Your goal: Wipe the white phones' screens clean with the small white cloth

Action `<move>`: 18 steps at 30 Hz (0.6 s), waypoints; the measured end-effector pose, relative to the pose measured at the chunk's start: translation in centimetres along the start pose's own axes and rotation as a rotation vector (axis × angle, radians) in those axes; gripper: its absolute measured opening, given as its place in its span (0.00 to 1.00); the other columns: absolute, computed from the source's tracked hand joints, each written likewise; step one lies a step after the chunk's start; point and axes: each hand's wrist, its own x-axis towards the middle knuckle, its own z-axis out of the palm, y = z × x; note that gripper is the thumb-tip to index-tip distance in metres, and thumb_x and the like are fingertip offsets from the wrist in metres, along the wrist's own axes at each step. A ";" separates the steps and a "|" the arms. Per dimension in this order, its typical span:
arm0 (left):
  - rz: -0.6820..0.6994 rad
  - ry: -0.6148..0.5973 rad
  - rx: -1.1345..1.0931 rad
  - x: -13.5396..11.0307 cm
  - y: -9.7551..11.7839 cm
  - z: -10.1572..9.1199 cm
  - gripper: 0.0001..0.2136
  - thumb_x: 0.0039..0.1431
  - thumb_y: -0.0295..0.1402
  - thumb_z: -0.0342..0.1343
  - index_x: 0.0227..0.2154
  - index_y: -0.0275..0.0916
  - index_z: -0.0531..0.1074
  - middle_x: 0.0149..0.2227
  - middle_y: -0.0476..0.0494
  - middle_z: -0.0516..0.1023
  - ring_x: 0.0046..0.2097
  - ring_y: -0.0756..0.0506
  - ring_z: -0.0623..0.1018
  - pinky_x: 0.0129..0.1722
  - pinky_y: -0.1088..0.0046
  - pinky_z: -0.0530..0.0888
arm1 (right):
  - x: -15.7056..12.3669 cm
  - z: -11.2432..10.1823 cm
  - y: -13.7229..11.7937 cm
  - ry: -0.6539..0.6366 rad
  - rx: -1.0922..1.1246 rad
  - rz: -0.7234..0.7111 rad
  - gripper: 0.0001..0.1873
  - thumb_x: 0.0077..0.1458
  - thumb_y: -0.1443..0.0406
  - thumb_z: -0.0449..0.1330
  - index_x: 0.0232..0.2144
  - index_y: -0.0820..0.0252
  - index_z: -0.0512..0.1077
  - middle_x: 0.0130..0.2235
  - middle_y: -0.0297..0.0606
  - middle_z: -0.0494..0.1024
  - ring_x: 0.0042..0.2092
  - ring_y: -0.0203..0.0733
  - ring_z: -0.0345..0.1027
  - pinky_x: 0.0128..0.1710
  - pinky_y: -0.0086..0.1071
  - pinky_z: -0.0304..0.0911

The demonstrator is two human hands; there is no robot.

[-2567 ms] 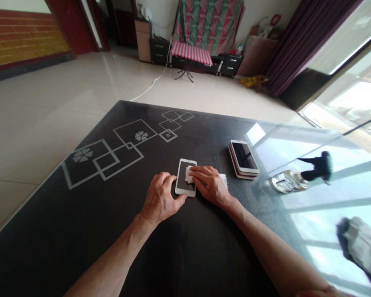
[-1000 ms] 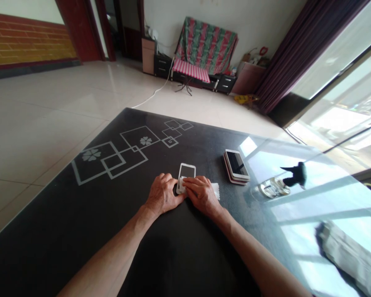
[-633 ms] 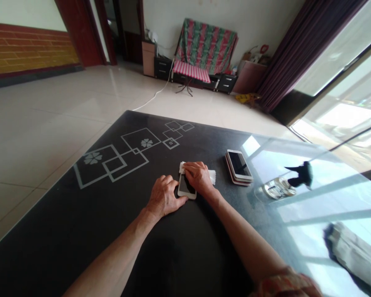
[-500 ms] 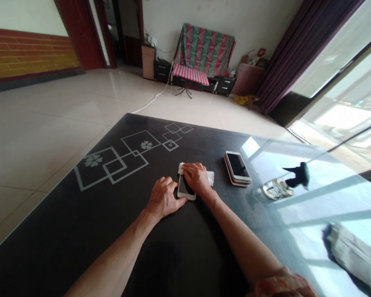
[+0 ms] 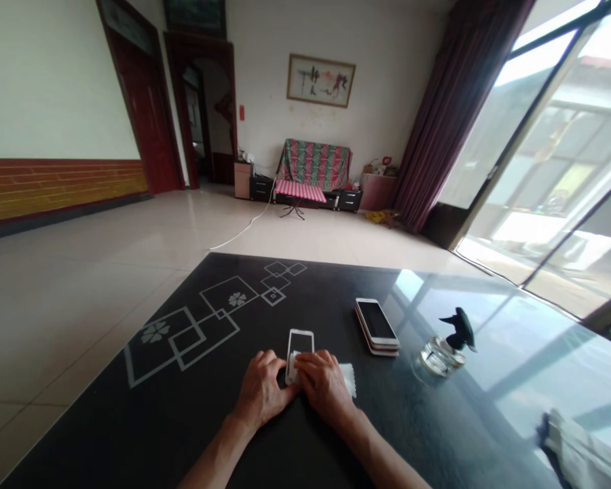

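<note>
A white smartphone (image 5: pixel 302 340) with a dark screen lies face up on the black table (image 5: pixel 157 435). My left hand (image 5: pixel 265 388) grips its left side and near corner between thumb and fingers. Pressed on the lower part of the screen, my right hand (image 5: pixel 326 387) has its fingers bunched over a white wipe (image 5: pixel 348 379), whose serrated end sticks out to the right. A stack of smartphones (image 5: pixel 378 322), the top one white, sits to the right of my hands. Beyond the stack stands a clear spray bottle (image 5: pixel 440 356) with a black trigger head.
A grey cloth (image 5: pixel 585 448) lies at the table's right, partly out of view. Across the floor stand a small stool-like table with a pink striped top (image 5: pixel 300 191) and a cloth-draped object (image 5: pixel 316 163). Glass doors (image 5: pixel 550 149) are at the right.
My right hand has slid the wipe from the far end of the phone's screen toward its near end. My left hand still holds the phone. The view has tilted upward.
</note>
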 end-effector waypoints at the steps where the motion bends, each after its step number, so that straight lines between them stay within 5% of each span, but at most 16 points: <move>1: 0.012 0.004 -0.019 0.0 -0.1 0.1 0.05 0.44 0.36 0.62 0.27 0.44 0.74 0.29 0.44 0.72 0.35 0.40 0.73 0.36 0.60 0.73 | -0.2 0.1 0.1 0.001 0.015 0.004 0.10 0.56 0.63 0.56 0.38 0.42 0.76 0.42 0.31 0.80 0.40 0.49 0.70 0.38 0.45 0.66; 18: -0.071 -0.048 -0.060 0.1 -0.6 0.8 0.08 0.41 0.35 0.63 0.26 0.39 0.74 0.31 0.44 0.71 0.38 0.41 0.71 0.42 0.62 0.69 | 5.1 2.4 2.7 -0.041 -0.092 0.111 0.12 0.60 0.66 0.53 0.38 0.54 0.77 0.45 0.34 0.78 0.44 0.46 0.65 0.45 0.39 0.57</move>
